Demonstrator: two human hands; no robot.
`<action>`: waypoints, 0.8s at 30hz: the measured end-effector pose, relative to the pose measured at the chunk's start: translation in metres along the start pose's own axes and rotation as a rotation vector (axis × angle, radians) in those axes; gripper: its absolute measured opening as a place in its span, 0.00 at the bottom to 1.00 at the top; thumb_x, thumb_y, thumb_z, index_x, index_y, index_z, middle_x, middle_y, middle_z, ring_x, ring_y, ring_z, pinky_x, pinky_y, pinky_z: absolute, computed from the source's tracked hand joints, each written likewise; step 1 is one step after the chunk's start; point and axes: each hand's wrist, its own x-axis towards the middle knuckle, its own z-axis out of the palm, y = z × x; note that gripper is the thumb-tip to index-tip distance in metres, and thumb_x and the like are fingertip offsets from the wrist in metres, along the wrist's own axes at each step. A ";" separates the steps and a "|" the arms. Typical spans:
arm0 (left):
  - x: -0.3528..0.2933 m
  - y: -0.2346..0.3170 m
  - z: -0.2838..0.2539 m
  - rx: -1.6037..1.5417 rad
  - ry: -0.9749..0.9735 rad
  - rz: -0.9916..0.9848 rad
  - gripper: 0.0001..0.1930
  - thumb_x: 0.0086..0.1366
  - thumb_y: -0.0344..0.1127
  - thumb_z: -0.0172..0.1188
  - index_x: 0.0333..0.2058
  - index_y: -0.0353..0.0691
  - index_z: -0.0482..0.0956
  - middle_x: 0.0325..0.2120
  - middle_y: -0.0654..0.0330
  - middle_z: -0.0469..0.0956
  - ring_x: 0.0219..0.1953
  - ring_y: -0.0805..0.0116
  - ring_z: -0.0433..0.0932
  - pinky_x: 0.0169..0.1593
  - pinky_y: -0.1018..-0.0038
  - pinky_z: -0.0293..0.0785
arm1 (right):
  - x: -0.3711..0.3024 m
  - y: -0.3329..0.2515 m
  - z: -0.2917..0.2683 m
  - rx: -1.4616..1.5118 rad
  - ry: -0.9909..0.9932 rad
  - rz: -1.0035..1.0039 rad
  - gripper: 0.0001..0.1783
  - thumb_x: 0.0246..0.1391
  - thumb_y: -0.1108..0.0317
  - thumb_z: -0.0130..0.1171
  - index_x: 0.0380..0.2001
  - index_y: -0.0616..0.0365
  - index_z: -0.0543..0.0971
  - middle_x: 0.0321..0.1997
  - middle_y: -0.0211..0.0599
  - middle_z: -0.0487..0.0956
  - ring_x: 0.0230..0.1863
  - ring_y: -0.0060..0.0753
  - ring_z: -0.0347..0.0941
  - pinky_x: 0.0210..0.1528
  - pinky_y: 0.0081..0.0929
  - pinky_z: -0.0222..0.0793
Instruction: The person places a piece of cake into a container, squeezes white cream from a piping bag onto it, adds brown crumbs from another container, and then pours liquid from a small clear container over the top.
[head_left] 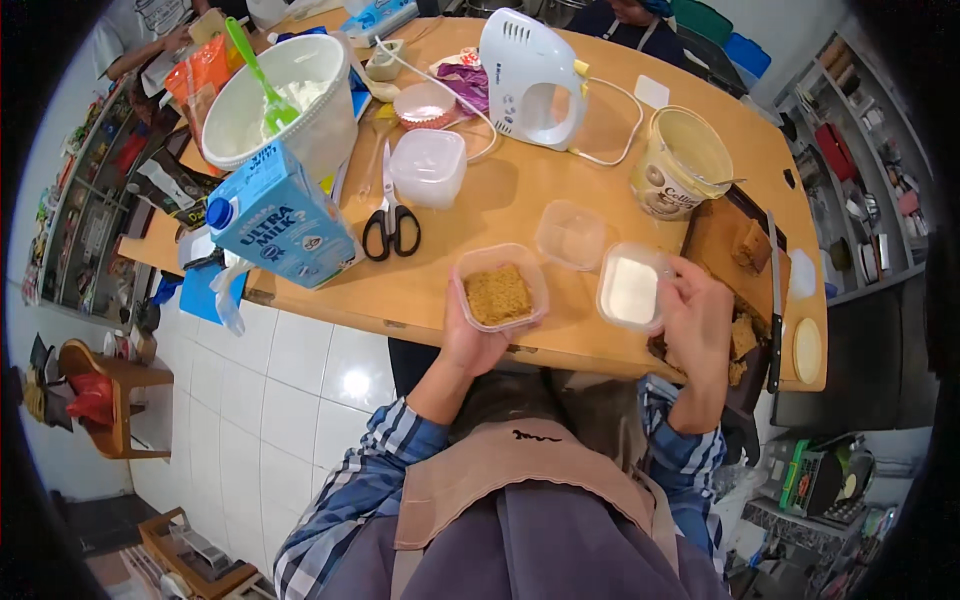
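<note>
Crumb cup [541, 288], clear & squarish w/ brown crumbs [498, 293] inside, sits in L hand [470, 335] at near edge of table [510, 200]; L thumb up its left side, rest of hand curled round underneath. White-filled cup [604, 290], same squarish sort, is just R of it, narrow gap btwn, not touching. R hand [697, 315] grips that one by its right side. So cups side by side, one per hand; L hand nearest crumbs, R hand nearest white fill. Neither has a clear long axis. Can't tell if white-filled cup is lifted.

Just beyond, roughly btwn the two: bare clear cup [571, 236]. R of R hand: brown cake slab [713, 250], knife [775, 300] along its right side, long axis near-to-far, handle near. Farther L: scissors [390, 205], handles twd person; milk carton [283, 220]. Farther R: cream-coloured tub [665, 190]. Far side: white bowl [325, 130] w/ green spatula [258, 70], L; hand mixer [515, 80], approx centre.
</note>
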 end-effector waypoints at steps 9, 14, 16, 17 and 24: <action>-0.001 -0.014 0.005 -0.150 -0.161 -0.248 0.38 0.65 0.67 0.27 0.57 0.40 0.62 0.45 0.50 0.73 0.40 0.49 0.77 0.39 0.56 0.78 | -0.001 -0.035 0.009 0.037 0.000 -0.283 0.16 0.48 0.75 0.53 0.43 0.69 0.75 0.22 0.51 0.78 0.18 0.34 0.76 0.22 0.27 0.69; -0.003 -0.012 0.003 -0.076 -0.191 -0.213 0.37 0.66 0.65 0.25 0.59 0.41 0.58 0.53 0.52 0.68 0.49 0.53 0.72 0.47 0.58 0.73 | -0.007 -0.055 0.021 0.005 -0.051 -0.377 0.16 0.46 0.75 0.54 0.41 0.68 0.76 0.23 0.58 0.75 0.23 0.45 0.77 0.25 0.32 0.70; -0.004 -0.010 0.005 -0.103 -0.294 -0.198 0.36 0.67 0.63 0.24 0.60 0.39 0.58 0.56 0.53 0.65 0.56 0.55 0.68 0.57 0.59 0.67 | -0.010 -0.060 0.025 -0.023 -0.063 -0.410 0.16 0.47 0.75 0.54 0.41 0.67 0.76 0.23 0.58 0.75 0.24 0.48 0.77 0.26 0.33 0.70; -0.004 -0.009 0.007 -0.135 -0.318 -0.204 0.36 0.67 0.63 0.24 0.61 0.40 0.56 0.57 0.53 0.64 0.57 0.54 0.67 0.57 0.57 0.68 | -0.012 -0.062 0.027 -0.030 -0.064 -0.443 0.15 0.47 0.75 0.54 0.41 0.67 0.76 0.23 0.58 0.75 0.25 0.51 0.76 0.27 0.35 0.70; -0.005 -0.006 0.009 -0.069 -0.301 -0.202 0.36 0.67 0.63 0.24 0.63 0.44 0.52 0.59 0.53 0.61 0.58 0.52 0.66 0.52 0.53 0.71 | -0.016 -0.072 0.034 -0.115 -0.068 -0.534 0.14 0.46 0.75 0.54 0.39 0.68 0.76 0.23 0.58 0.75 0.26 0.55 0.75 0.29 0.40 0.69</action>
